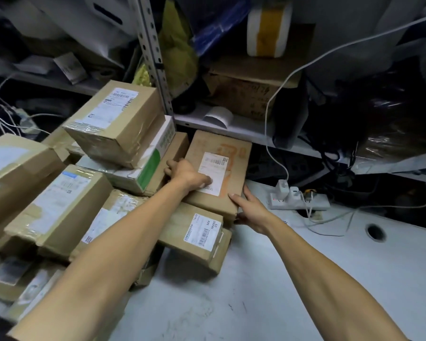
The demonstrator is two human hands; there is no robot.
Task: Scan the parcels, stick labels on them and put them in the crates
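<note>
A flat brown cardboard parcel [234, 156] with a white shipping label and orange scribbles lies on top of the stack, near the shelf. My left hand [186, 172] grips its left edge, fingers curled over the far side and thumb lying on the label. My right hand [250, 209] holds its near right corner, thumb on top and fingers along the side. Under it sits another brown parcel [194, 232] with a barcode label reading MX.
Several taped cardboard boxes [59, 205] are piled at the left, the highest [116, 121] on a white and green carton. The white table [268, 291] carries a power strip [298, 200] with chargers and cables. Metal shelving [234, 124] with clutter stands behind.
</note>
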